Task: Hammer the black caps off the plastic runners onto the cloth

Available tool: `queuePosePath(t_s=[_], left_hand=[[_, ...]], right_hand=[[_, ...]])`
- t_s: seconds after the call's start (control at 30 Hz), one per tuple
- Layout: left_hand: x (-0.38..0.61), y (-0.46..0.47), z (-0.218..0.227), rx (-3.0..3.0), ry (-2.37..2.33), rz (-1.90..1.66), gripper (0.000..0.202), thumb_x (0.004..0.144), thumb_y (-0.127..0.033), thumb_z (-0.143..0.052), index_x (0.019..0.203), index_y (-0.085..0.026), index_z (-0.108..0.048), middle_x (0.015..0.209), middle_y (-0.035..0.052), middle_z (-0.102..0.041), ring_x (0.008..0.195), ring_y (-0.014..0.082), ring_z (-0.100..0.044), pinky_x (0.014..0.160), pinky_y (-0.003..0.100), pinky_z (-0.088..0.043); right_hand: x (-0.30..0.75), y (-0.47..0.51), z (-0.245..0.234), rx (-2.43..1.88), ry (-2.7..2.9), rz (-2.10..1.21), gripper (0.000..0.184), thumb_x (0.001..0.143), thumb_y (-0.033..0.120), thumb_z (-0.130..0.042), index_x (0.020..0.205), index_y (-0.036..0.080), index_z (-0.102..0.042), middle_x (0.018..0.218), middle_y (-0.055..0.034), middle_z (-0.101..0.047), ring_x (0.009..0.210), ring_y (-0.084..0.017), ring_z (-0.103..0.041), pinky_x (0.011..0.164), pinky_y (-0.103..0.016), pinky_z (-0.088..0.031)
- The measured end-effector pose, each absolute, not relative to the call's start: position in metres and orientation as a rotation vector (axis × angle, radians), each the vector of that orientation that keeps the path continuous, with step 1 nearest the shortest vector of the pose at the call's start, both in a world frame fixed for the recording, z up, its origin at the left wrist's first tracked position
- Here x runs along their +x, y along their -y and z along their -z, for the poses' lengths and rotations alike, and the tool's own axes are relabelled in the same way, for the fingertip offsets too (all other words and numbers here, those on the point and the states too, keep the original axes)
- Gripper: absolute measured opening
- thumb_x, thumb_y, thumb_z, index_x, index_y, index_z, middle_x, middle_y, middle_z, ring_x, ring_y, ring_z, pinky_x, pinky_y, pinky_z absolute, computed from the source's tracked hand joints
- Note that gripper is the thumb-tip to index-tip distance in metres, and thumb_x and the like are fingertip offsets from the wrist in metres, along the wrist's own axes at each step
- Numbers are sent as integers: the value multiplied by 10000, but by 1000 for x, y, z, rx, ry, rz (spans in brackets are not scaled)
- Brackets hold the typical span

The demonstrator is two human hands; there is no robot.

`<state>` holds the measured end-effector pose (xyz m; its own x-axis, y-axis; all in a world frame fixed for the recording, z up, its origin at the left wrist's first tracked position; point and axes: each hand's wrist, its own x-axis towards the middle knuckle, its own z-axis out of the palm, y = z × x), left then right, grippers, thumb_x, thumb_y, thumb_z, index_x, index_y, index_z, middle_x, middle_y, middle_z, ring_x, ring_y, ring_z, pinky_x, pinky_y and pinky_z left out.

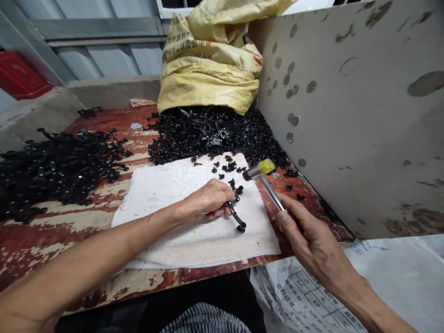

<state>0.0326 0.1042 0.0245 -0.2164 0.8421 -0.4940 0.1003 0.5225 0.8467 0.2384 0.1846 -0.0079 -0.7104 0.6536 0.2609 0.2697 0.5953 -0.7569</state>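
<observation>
My left hand [208, 200] rests on a white cloth [166, 194], its fingers pinched on a black plastic strip part [236, 213] that lies on the cloth. My right hand [308, 240] is closed round the metal handle of a small hammer [264, 178] with a yellow-tipped head. The hammer head hovers just above and to the right of the part, near several loose black studs [225, 167].
A big heap of black parts [215, 132] lies behind the cloth, under a yellow sack [211, 60]. Another black pile [58, 164] covers the left of the worn red table [69, 231]. A grey stained board [354, 115] walls the right side. Printed plastic sheet [312, 296] lies lower right.
</observation>
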Motion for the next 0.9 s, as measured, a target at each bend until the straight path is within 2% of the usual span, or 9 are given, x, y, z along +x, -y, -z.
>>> queuePosePath(t_s=[0.07, 0.13, 0.2, 0.27, 0.4, 0.5, 0.6, 0.73, 0.9], left_hand=[[35, -100, -24, 965, -1605, -819, 268, 866, -187, -445, 601, -172, -483, 488, -29, -534, 333, 46, -344, 364, 196, -234], [38, -96, -24, 1151, -1536, -757, 243, 862, -219, -460, 625, -175, -489, 501, -39, -510, 405, 62, -388, 414, 198, -271], [42, -92, -26, 1341, -1484, -675, 244, 861, -231, -455, 622, -181, -465, 525, -47, -472, 464, 72, -393, 459, 208, -289], [45, -89, -29, 1503, -1457, -612, 264, 871, -217, -426, 609, -186, -418, 537, -54, -409, 482, 74, -350, 478, 224, -274], [44, -80, -32, 1552, -1525, -597, 267, 897, -236, -416, 637, -182, -447, 558, -54, -371, 501, 78, -325, 494, 237, -263], [37, -71, -29, 1300, -1697, -906, 153, 859, -330, -549, 832, -180, -545, 697, -33, -504, 604, 92, -445, 541, 219, -338], [33, -60, -25, 844, -1652, -1203, 354, 782, -393, -671, 1007, -173, -509, 892, 31, -596, 740, 132, -568, 610, 244, -445], [39, -54, -19, 490, -1364, -1232, 356, 742, -378, -724, 920, -134, -535, 902, 74, -632, 727, 139, -623, 578, 244, -486], [42, -63, -16, 375, -1310, -1303, 199, 731, -249, -713, 773, -132, -558, 752, 22, -619, 504, 80, -568, 387, 180, -399]], right_hand=[[229, -187, -1, -793, 2165, -1113, 304, 919, 360, -522, 1158, 234, -662, 1053, -68, -738, 930, -255, -688, 810, -380, -553], [218, -191, -8, -793, 2098, -1246, 205, 869, 387, -590, 944, 229, -697, 860, -36, -717, 796, -224, -660, 703, -328, -537], [208, -193, -12, -750, 2079, -1399, 179, 806, 392, -650, 764, 219, -667, 716, -9, -638, 677, -184, -592, 587, -281, -488], [201, -192, -11, -695, 2080, -1577, 205, 772, 388, -667, 675, 213, -623, 612, 20, -534, 545, -130, -483, 465, -235, -399], [196, -187, -5, -691, 2006, -1825, 209, 766, 387, -660, 668, 216, -590, 511, 73, -397, 382, -66, -276, 333, -204, -216], [196, -186, -2, -785, 1878, -1845, 236, 743, 432, -681, 721, 210, -606, 492, 85, -403, 348, -63, -293, 311, -204, -242], [193, -186, -3, -900, 1728, -1845, 316, 703, 484, -715, 725, 210, -559, 495, 99, -400, 337, -58, -310, 297, -198, -273], [184, -180, -4, -922, 1685, -1881, 350, 684, 496, -721, 746, 215, -521, 469, 114, -381, 336, -59, -304, 296, -189, -275], [180, -173, -4, -844, 1925, -1825, 299, 772, 509, -607, 763, 220, -529, 466, 99, -372, 357, -84, -308, 332, -218, -289]])
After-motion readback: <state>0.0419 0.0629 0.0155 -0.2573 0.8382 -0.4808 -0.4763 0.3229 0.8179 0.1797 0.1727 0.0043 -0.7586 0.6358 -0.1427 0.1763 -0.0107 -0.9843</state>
